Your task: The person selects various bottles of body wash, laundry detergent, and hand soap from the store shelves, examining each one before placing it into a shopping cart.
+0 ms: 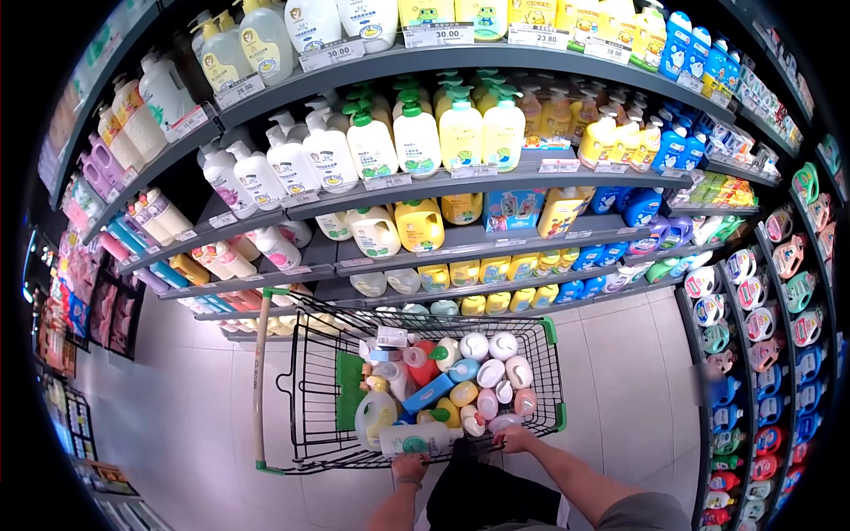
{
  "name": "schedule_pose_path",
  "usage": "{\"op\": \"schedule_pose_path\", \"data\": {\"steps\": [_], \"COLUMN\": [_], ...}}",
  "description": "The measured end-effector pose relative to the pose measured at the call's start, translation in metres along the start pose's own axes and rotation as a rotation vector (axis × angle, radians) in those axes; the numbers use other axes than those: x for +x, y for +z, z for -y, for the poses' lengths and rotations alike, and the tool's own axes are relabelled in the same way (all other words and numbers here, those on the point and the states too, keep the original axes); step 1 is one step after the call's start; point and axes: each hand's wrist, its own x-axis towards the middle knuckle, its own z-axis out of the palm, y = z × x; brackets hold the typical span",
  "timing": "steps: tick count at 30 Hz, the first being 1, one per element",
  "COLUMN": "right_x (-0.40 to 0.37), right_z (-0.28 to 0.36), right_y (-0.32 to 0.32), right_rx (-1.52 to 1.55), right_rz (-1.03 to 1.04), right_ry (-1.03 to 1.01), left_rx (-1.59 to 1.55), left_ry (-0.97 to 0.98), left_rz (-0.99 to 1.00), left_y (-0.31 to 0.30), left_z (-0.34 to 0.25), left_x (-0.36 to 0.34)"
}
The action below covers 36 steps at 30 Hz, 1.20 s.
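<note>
A wire shopping cart (305, 429) with green corners stands sideways before me, heaped with bottles. My left hand (409, 467) is closed at the near rim, just below a white bottle (414, 439) with a green print lying along that side. Farther right, my right hand (513, 437) curls over the same rim, beside a pale pink bottle (506, 422). The fingertips of both hands are partly hidden. Between them in the heap are a blue box (428, 392), a clear jug (375, 416) and several white pump bottles (475, 345).
Long curved shelves (381, 196) of pump bottles and jugs with price tags run across the far side. A second shelf unit (753, 354) with detergent bottles stands at the right. Pale tiled floor (204, 425) surrounds the cart. The cart's handle (261, 380) is at its left end.
</note>
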Motion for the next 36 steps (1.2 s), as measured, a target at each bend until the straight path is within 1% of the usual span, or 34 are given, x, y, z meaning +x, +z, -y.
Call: {"op": "schedule_pose_path", "data": {"steps": [1, 2, 3, 4, 5, 7, 10, 12, 13, 14, 15, 17, 21, 23, 24, 25, 26, 27, 28, 29, 30, 31, 32, 33, 34, 35, 36], "right_x": [0.003, 0.002, 0.001, -0.002, -0.001, 0.002, -0.002, 0.002, 0.003, 0.001, 0.003, 0.003, 0.014, 0.030, 0.047, 0.077, 0.106, 0.131, 0.169, 0.213, 0.232, 0.274, 0.289, 0.316, 0.336, 0.342, 0.358], "right_z": [0.003, 0.008, 0.010, 0.013, 0.015, 0.015, 0.012, 0.013, 0.016, 0.022, 0.025, 0.034, 0.027, 0.038, 0.035, 0.067, 0.027, 0.139, 0.156, 0.188, 0.254, 0.284, 0.340, 0.371, 0.400, 0.431, 0.447], "right_y": [-0.005, -0.009, -0.012, -0.014, -0.017, -0.021, -0.019, -0.015, -0.017, -0.014, -0.010, -0.002, 0.008, -0.001, -0.017, -0.052, -0.053, -0.126, -0.157, -0.193, -0.236, -0.269, -0.297, -0.323, -0.339, -0.350, -0.360], "right_rx": [0.012, -0.014, -0.025, 0.002, 0.028, 0.030, 0.022, 0.003, -0.030, -0.074, -0.077, -0.155, -0.240, -0.503, -0.395, -0.313, 0.040, -0.215, -0.032, -0.183, -0.014, 0.028, -0.012, 0.085, -0.046, -0.098, -0.108], "right_rz": [-0.030, 0.020, 0.024, 0.052, 0.077, 0.080, 0.074, 0.084, 0.094, 0.072, 0.074, 0.045, 0.093, 0.317, 0.516, 0.756, 0.710, 0.648, 0.267, 0.112, -0.216, -0.473, -0.760, -0.867, -1.070, -1.155, -1.203], "right_ry": [-0.071, 0.017, 0.015, 0.070, 0.122, 0.099, 0.127, 0.140, 0.156, 0.216, 0.218, 0.415, 0.443, 0.422, 0.360, 0.390, 0.020, 0.206, -0.244, -0.056, -0.242, -0.433, -0.420, -0.526, -0.562, -0.589, -0.569], "left_rx": [-0.001, -0.009, -0.019, -0.013, -0.022, -0.010, -0.050, -0.072, -0.068, -0.065, -0.069, -0.073, -0.152, -0.166, -0.165, -0.151, -0.134, -0.134, -0.128, -0.126, -0.131, -0.136, -0.154, -0.168, -0.156, -0.154, -0.184], "left_ry": [0.002, -0.009, -0.023, -0.032, -0.041, -0.003, 0.042, 0.070, 0.093, 0.115, 0.114, 0.132, 0.134, 0.160, 0.155, 0.162, 0.170, 0.171, 0.167, 0.161, 0.167, 0.164, 0.160, 0.154, 0.138, 0.131, 0.118], "left_rz": [-0.009, -0.019, -0.029, 0.006, -0.002, 0.089, 0.074, 0.070, 0.027, -0.015, -0.015, -0.044, -0.063, -0.135, -0.135, -0.168, -0.199, -0.196, -0.224, -0.252, -0.189, -0.189, -0.203, -0.217, -0.219, -0.221, -0.199], "left_y": [0.004, 0.008, 0.006, 0.005, 0.005, -0.007, -0.015, -0.013, -0.011, -0.010, -0.011, -0.013, -0.015, -0.016, -0.018, -0.021, -0.025, -0.027, -0.029, -0.031, -0.031, -0.029, -0.028, -0.026, -0.019, -0.017, -0.016], "left_z": [0.001, 0.000, -0.002, -0.005, -0.007, -0.009, -0.014, -0.005, -0.005, -0.006, -0.005, -0.004, -0.002, 0.001, 0.002, -0.001, -0.002, -0.002, -0.004, -0.008, -0.007, -0.006, -0.006, -0.006, -0.005, -0.005, -0.005], "left_x": [0.001, -0.001, 0.002, 0.002, 0.004, 0.005, 0.006, 0.008, 0.010, 0.009, 0.010, 0.012, 0.018, 0.020, 0.022, 0.022, 0.023, 0.023, 0.024, 0.024, 0.022, 0.020, 0.020, 0.020, 0.021, 0.020, 0.020]}}
